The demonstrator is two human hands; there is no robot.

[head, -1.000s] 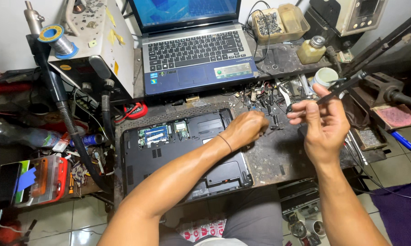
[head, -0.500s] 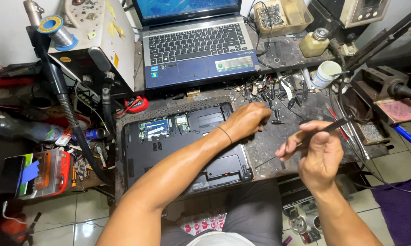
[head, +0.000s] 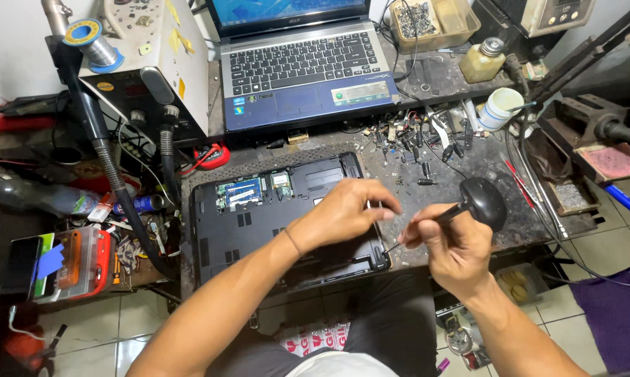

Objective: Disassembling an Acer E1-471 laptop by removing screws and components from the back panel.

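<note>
fingers (head: 426,227) of the right hand (head: 451,248) are now clamping the black screwdriver (head: 468,204), having dropped its tip to the upturned laptop's (head: 280,216) right corner; left hand (head: 343,213) is still resting there, fingers loosely curled.

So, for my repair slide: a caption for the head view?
Left hand steadies an upturned laptop while right hand angles a screwdriver at its corner.

Loose parts (head: 426,136) crowd bench beyond laptop base (head: 287,223).
</note>
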